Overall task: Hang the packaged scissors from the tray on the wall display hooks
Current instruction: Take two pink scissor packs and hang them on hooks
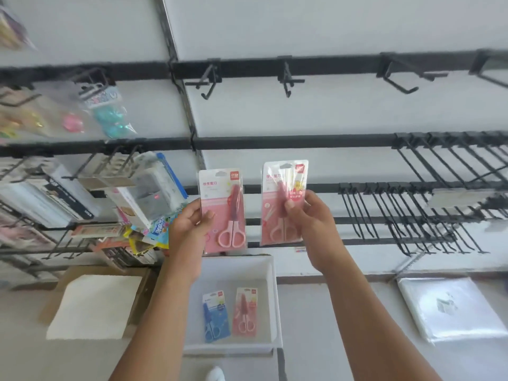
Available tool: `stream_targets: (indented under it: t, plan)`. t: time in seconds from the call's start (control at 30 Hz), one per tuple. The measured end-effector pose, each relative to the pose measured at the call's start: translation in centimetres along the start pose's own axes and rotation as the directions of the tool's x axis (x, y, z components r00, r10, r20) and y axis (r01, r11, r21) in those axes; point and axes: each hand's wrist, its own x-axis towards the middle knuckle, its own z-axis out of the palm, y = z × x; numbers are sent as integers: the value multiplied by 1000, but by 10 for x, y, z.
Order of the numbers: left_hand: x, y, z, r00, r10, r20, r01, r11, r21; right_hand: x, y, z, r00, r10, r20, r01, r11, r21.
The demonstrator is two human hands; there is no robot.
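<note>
— Both hands raised before the white wall display, each gripping a pink scissors pack?

— Yes. Left hand closed on the left pink pack, thumb across its lower left edge, fingers behind. Right hand closed on the right pink pack, thumb pressed on the front of the card.

— Packs upright?

— Both held upright, side by side and apart, in front of the black rails. Neither on a hook.

— And the hooks?

— Bare black hooks along the upper rail, well above the packs. Dense rows of empty hooks to the right.

— Anything left in the tray?

— White tray below the arms, holding a blue pack and a pink pack, lying flat, just beside each other.

— Surroundings?

— Assorted stationery hanging at left, a cardboard box on the floor, a stack of clear bags at right.
</note>
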Motion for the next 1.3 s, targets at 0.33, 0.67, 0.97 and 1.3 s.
stream_targets:
  t: [0.33,0.67,0.97,1.3]
  plan:
    - [-10,104,22,960,280,28,-274,953,-128,2,-100,29,969,-246,18,246,969,-9]
    - [25,212,41,836,548,18,-529,816,-232,28,-203,75,881,-472,-9,472,881,-25]
    - [61,256,58,802,594,-68,-589,766,-257,55,-245,91,852,-518,-77,516,855,-48]
    - [88,273,64,768,615,-177,-640,743,-195,71,-243,86,853,-511,-109,508,860,-56]
